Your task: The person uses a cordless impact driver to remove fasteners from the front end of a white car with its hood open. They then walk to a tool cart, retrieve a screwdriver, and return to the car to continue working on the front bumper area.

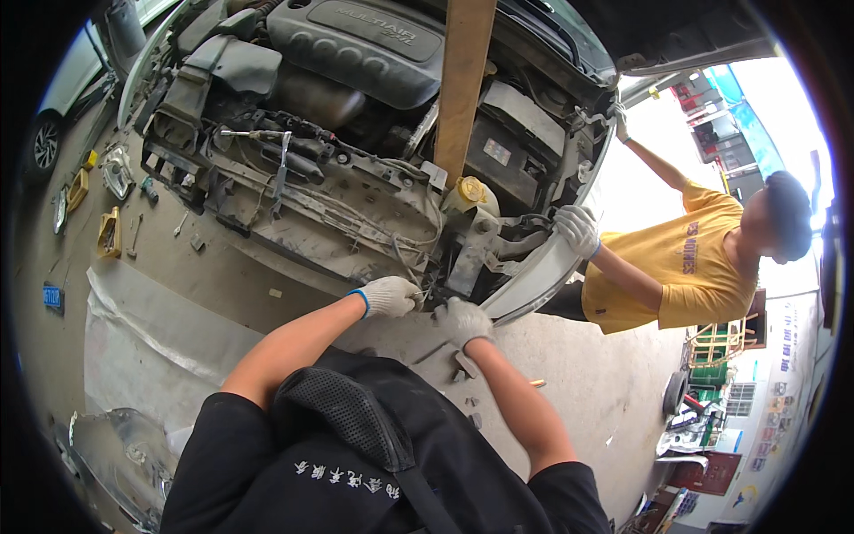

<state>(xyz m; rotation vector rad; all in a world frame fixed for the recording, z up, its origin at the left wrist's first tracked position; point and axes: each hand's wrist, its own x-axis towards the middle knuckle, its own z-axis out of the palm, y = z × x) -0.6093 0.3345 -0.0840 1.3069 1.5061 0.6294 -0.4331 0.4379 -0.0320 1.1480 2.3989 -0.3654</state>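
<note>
My left hand (389, 296), in a white knit glove, is at the lower front corner of a car whose front end is stripped. Its fingers are closed on something I cannot make out, beside a thin bracket. Close by on the right, my gloved right hand (463, 321) is curled at the same corner, below the fender edge; what it grips, if anything, is hidden. Above both hands are the exposed front frame (338, 227) and a reservoir with a yellow cap (476, 190). A ratchet (256, 133) and a wrench (282, 169) lie on the front frame.
A co-worker in a yellow shirt (685, 258) stands at the right, gloved hands on the white fender (592, 191). A wooden board (463, 89) rises across the engine bay. Headlamps (116, 172), tools and a white sheet (160, 329) lie on the floor at left.
</note>
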